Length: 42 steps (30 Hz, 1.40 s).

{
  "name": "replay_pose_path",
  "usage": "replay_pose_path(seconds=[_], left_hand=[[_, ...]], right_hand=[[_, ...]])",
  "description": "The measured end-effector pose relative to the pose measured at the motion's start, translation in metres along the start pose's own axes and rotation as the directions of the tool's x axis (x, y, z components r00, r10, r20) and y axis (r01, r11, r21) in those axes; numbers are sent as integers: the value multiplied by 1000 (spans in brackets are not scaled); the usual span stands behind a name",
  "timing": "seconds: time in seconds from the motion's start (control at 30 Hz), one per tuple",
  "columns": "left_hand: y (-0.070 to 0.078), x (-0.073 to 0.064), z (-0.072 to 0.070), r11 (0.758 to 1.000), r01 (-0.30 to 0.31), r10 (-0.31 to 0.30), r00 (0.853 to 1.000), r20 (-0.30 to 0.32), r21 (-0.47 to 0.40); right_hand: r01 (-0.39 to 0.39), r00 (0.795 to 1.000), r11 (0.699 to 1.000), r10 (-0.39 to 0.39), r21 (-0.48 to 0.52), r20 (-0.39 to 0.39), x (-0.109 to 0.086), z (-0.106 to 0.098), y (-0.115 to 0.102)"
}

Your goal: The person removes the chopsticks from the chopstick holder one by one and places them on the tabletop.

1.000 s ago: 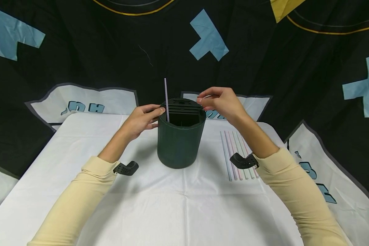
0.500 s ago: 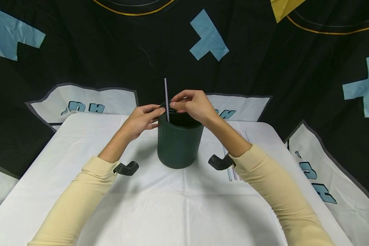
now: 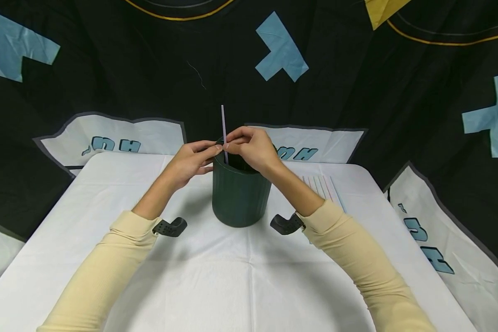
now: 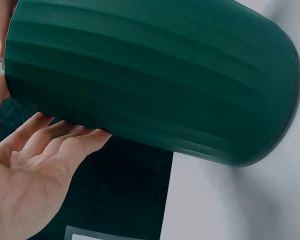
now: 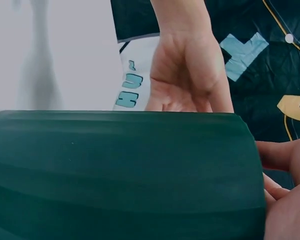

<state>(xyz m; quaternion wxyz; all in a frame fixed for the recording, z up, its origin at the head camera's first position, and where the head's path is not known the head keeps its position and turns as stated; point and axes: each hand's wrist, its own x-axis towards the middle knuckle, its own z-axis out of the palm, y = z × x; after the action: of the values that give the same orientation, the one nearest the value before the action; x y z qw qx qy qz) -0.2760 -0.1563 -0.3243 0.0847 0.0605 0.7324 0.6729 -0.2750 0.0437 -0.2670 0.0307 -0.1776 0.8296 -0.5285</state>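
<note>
A dark green bin (image 3: 241,198) with a slotted black cover over the back of its mouth stands upright on the table. One pale lilac straw (image 3: 223,121) rises from the front left of the opening. My left hand (image 3: 188,161) holds the bin's left rim, thumb on top; in the left wrist view its fingertips (image 4: 97,137) press the ribbed wall. With thumb and forefinger, my right hand (image 3: 251,146) pinches the lilac straw just above the rim. The straw's lower end is hidden inside. In the right wrist view the bin covers part of both hands.
To the right of the bin, several thin coloured straws (image 3: 337,192) lie side by side, partly behind my right forearm. A white cloth (image 3: 216,286) covers the table. Black fabric (image 3: 149,64) with blue patches hangs behind.
My right hand has moved left, from the bin's right rim across its mouth to the lilac straw, and now pinches it. My left hand and the bin stay put.
</note>
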Motion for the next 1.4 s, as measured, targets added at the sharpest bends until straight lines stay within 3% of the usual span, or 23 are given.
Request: replay_pose_path(seconds=[0.17, 0.4, 0.6, 1.07, 1.4], left_hand=[[1, -1, -1, 1000, 1, -1, 1000, 0, 2], [1, -1, 0, 1000, 3, -3, 1000, -1, 9], [1, 0, 0, 1000, -9, 9, 1000, -5, 16], [-1, 1, 1, 1000, -2, 3, 1000, -29, 14], [-1, 1, 2, 1000, 4, -4, 999, -32, 9]], right_hand=[[10, 999, 1000, -10, -2, -31, -1, 3, 0], [-1, 999, 996, 5, 89, -52, -1, -3, -4], [-9, 998, 988, 19, 156, -66, -4, -14, -11], [61, 991, 971, -31, 233, -130, -10, -45, -22], [55, 981, 941, 11, 334, -195, -12, -65, -23]])
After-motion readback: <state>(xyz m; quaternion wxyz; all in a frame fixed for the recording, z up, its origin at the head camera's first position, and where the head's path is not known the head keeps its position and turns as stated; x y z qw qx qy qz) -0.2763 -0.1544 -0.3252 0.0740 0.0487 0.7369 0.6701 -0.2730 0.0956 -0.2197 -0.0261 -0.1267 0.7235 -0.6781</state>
